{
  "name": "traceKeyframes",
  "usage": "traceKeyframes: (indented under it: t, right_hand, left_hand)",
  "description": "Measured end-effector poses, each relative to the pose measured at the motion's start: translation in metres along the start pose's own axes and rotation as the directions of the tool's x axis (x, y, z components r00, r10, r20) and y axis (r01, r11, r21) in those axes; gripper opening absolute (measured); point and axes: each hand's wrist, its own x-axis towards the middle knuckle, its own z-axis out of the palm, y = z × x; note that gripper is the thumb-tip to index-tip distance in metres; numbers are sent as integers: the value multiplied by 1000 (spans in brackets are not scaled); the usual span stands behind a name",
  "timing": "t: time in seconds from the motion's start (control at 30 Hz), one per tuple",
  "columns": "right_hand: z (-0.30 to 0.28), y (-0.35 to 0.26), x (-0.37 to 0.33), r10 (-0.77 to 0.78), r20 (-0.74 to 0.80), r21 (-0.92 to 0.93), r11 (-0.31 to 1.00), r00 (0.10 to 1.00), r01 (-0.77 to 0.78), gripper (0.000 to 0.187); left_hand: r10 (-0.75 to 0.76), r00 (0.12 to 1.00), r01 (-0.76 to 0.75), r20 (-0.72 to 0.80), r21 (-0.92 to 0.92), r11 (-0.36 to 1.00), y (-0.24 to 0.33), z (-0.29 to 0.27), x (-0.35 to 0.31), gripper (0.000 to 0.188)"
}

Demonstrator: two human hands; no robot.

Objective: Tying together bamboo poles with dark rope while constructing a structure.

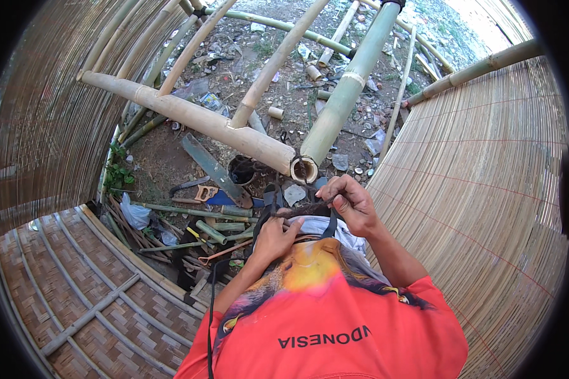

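A dark, fibrous rope (308, 210) runs between my two hands in front of my waist. My right hand (353, 205) pinches it between thumb and fingers. My left hand (274, 239) is closed around its other side, fingers partly hidden. Strands rise from the rope to a corner of bamboo just ahead, where they loop about the joint. There a tan bamboo pole (189, 118) ends in a round, hollow cut, meeting a thicker greenish bamboo pole (346, 95). Both hands are below this joint, apart from the poles.
A handsaw (224, 197) with a wooden handle, a dark bucket (241, 169) and a board (214, 169) lie beyond my left hand. Cut bamboo pieces (210, 232) are at the left. A slatted bamboo screen (480, 164) stands at right; a woven panel (107, 284) lies lower left.
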Motion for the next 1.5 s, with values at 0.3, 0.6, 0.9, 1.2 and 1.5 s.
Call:
traceKeyframes:
  t: [0.3, 0.6, 0.9, 1.2, 1.5]
  right_hand:
    - [-26, 0, 21, -25, 26, 41, 999, 999, 24, 16]
    - [-55, 11, 7, 20, -37, 121, 992, 999, -15, 22]
    - [-45, 7, -17, 53, 51, 104, 993, 997, -58, 21]
    - [-9, 3, -11, 469, -152, -11, 880, 870, -476, 28]
    - [11, 3, -1, 279, -313, -816, 411, 908, -408, 29]
  left_hand:
    - [240, 860, -295, -450, -54, 954, 8, -33, 55, 27]
    - [521, 706, -470, -479, 234, 851, 1, -11, 91, 40]
    - [585, 643, -535, -494, 258, 805, -13, 0, 102, 32]
    - [553, 604, -566, -574, 179, 805, -25, 1, 101, 28]
    - [599, 578, -596, -555, 214, 774, -20, -3, 101, 27]
